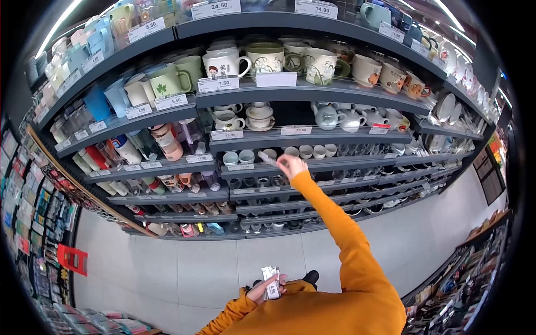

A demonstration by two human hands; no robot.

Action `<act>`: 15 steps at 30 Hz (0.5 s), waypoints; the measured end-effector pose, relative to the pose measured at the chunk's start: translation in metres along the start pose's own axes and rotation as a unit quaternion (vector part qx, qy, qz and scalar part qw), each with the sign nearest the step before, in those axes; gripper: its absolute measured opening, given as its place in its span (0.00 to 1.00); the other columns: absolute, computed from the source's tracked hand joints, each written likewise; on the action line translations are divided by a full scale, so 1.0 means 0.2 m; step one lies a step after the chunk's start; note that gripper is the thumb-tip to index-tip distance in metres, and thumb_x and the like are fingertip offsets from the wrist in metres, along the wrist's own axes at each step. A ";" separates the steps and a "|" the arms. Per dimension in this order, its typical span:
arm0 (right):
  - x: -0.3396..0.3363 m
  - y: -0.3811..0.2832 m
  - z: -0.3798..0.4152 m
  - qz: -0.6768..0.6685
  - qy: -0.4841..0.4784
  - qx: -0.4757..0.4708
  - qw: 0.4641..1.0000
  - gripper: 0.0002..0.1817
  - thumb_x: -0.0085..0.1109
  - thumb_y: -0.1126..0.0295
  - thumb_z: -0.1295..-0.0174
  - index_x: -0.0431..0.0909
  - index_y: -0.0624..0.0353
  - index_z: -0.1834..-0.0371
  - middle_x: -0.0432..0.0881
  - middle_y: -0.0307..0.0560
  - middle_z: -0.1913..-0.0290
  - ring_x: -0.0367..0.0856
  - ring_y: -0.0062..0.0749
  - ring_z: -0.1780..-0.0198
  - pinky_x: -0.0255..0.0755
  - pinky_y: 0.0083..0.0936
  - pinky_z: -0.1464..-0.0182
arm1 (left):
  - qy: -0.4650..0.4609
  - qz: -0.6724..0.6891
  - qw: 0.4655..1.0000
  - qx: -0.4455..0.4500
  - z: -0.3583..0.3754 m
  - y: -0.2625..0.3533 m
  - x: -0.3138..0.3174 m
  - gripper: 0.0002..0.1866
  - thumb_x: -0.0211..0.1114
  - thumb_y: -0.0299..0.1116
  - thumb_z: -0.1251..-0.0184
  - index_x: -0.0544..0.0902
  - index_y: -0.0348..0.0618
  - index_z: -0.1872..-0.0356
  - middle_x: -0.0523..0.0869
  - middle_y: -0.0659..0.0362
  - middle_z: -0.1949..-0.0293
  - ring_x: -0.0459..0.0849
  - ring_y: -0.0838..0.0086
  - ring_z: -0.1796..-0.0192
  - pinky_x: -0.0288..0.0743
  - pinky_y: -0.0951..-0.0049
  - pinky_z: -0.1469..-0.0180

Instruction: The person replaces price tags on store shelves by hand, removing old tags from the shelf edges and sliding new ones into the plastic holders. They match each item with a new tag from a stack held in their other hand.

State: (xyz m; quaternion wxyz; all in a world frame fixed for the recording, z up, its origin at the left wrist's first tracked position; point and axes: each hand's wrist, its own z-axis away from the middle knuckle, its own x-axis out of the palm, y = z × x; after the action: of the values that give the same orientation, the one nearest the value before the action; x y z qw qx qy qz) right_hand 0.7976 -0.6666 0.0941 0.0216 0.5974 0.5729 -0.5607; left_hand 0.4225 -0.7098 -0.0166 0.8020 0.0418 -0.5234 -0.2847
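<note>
My right hand (pixel 291 166) is stretched out on an orange sleeve to the edge of a shelf of small cups, pinching a small price tag (pixel 267 158) against the shelf's label rail (pixel 245 167). My left hand (pixel 263 290) stays close to my body and grips a small stack of price tags (pixel 271 282). Small pale cups (pixel 239 157) stand on the shelf just left of the tag.
Curved store shelving (pixel 251 95) holds mugs, teapots (pixel 326 117), glasses and plastic jugs with price labels. A red step stool (pixel 72 259) stands on the white tiled floor at the left. Racks of goods line both the left and the right edge.
</note>
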 end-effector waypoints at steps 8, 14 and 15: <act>0.44 -0.27 1.05 -0.429 -0.208 0.188 0.858 0.07 0.57 0.74 0.36 0.75 0.60 0.56 0.81 0.38 0.62 0.79 0.19 0.65 0.73 0.16 0.64 | 0.200 -0.050 0.930 0.304 0.00 0.35 -0.04 0.26 0.44 0.49 0.25 0.70 0.40 0.39 0.74 0.60 0.41 0.74 0.77 0.44 0.69 0.75 0.43; 0.44 -0.48 1.14 -0.588 -0.181 0.320 0.721 0.13 0.48 0.67 0.30 0.71 0.61 0.47 0.78 0.44 0.51 0.76 0.23 0.50 0.69 0.20 0.48 | 0.182 -0.132 0.896 0.383 0.01 0.52 0.06 0.28 0.39 0.48 0.23 0.67 0.31 0.38 0.75 0.51 0.41 0.74 0.70 0.41 0.67 0.72 0.39; 0.44 -0.50 1.14 -0.567 -0.174 0.287 0.752 0.13 0.49 0.67 0.30 0.70 0.61 0.46 0.78 0.45 0.51 0.75 0.23 0.51 0.69 0.20 0.49 | 0.179 -0.135 0.889 0.400 -0.01 0.53 0.05 0.27 0.40 0.47 0.23 0.68 0.33 0.38 0.75 0.51 0.41 0.75 0.70 0.42 0.68 0.72 0.40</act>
State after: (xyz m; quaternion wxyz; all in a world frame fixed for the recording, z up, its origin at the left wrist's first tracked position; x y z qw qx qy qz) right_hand 0.5546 -0.7257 0.0105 -0.3735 0.0328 0.6047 -0.7027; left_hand 0.4703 -0.6273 0.0304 0.7516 0.4794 -0.4296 -0.1440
